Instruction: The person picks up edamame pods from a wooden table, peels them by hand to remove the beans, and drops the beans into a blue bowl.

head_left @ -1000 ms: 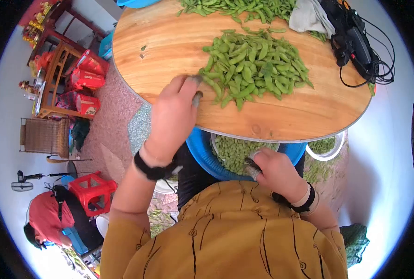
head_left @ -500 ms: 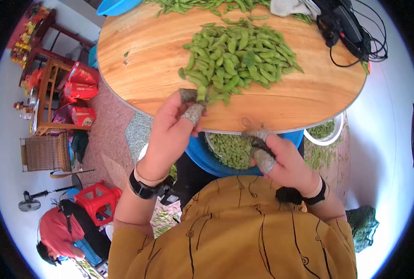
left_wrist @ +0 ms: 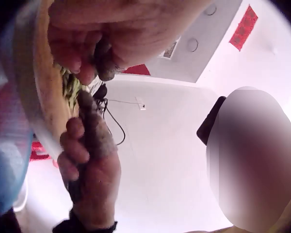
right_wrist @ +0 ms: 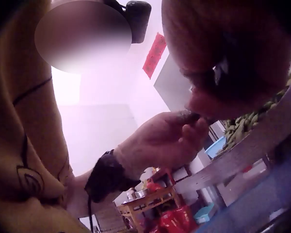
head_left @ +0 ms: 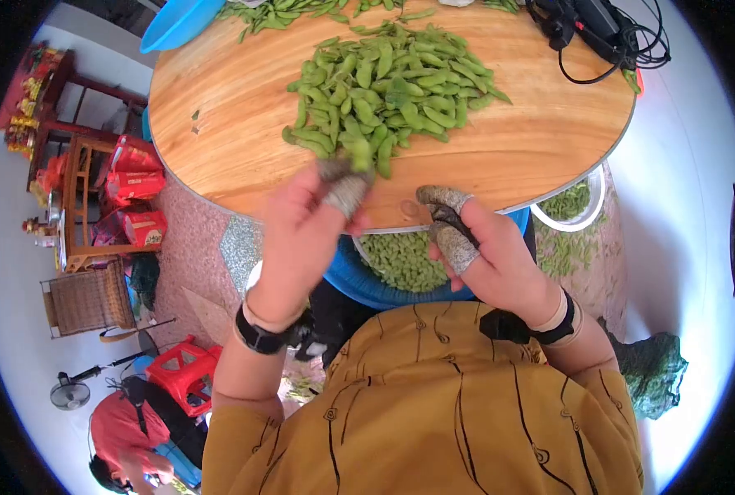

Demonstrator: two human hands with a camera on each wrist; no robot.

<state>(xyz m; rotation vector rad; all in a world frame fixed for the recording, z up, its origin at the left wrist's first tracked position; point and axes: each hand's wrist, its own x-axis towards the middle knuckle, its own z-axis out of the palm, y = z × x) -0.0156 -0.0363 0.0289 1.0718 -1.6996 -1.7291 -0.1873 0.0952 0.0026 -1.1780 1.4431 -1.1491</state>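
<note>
My left hand [head_left: 301, 231] is at the table's near edge, thumb and forefinger wrapped in grey tape. Between those fingertips it pinches a green soybean pod [head_left: 358, 152], blurred, at the near side of a pile of pods [head_left: 396, 87]. To its right my right hand [head_left: 504, 256] hovers over the table edge, its taped thumb and forefinger apart and the other fingers loosely curled; no pod shows in it. Below the hands, shelled green beans [head_left: 405, 262] fill a container inside a blue basin [head_left: 347, 276]. In the left wrist view the right hand [left_wrist: 99, 170] points up toward the left.
On the wooden table [head_left: 227, 148], a black device with cables [head_left: 603, 37] lies at the far right and a blue bowl [head_left: 178, 23] at the far left. A white tub [head_left: 590, 210] stands on the floor at right. Another person [head_left: 128, 437] sits at lower left.
The left hand has taken a pod from the pile and holds it at its fingertips. My right hand has risen from over the bean container to the table edge, closer to the left. The view has shifted.
</note>
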